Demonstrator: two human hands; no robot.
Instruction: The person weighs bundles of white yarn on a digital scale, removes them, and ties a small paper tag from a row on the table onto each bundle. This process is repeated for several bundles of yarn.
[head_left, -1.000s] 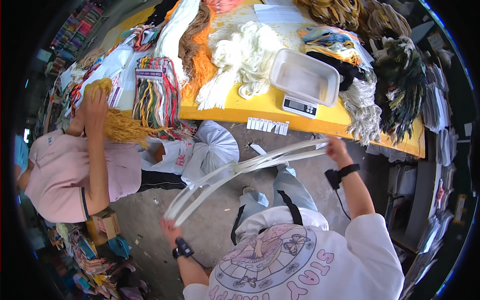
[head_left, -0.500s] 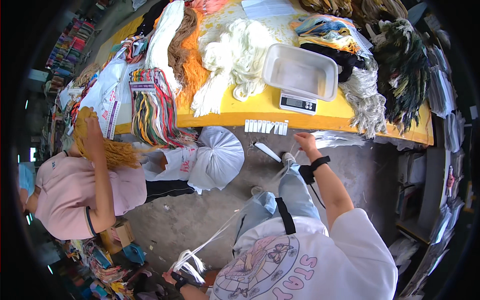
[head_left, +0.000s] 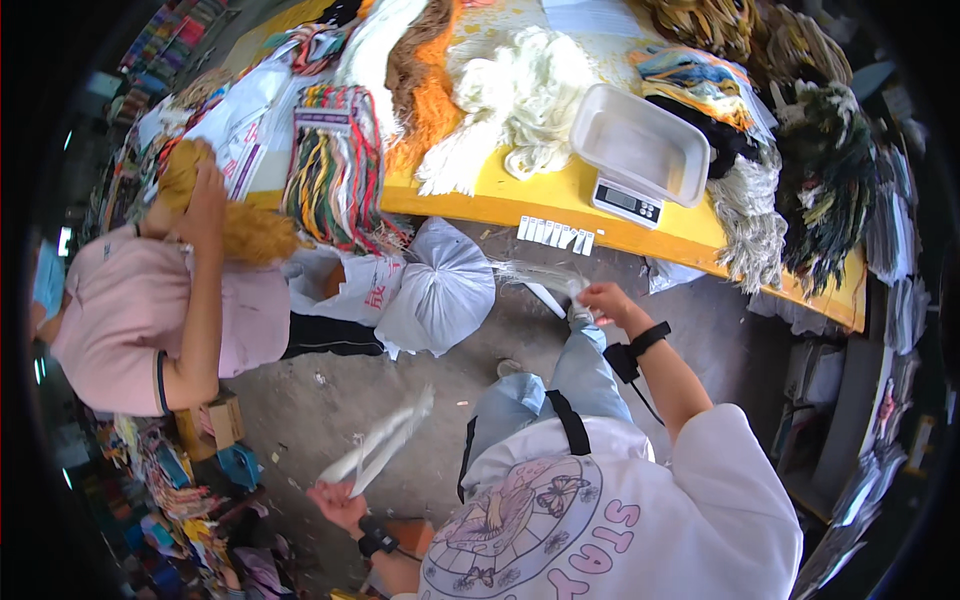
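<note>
Low in the frame, left of centre, the left hand is clenched around one end of a loop of pale cream yarn strands, which rises blurred up and to the right from the fist. The white printed sweatshirt of the person fills the lower right.

At mid-frame, right of centre, the right hand, with a black wristband below it, pinches a wispy tuft of the same pale yarn that trails leftward. The run of yarn between the two hands is too faint to trace.

This looks like the measuring or drawing-out step, one length stretched between the hands. The next move likely calls for bringing the hands together, or for laying the strands down evenly without tangling.

Just left of the right hand, a tied grey-white plastic sack sits on the concrete floor. At the left edge another person in a pink shirt reaches an arm up to a bundle of mustard-yellow yarn.

Across the top runs the yellow table, with a white digital scale carrying a clear plastic tray, heaps of cream yarn and multicoloured skeins.
</note>
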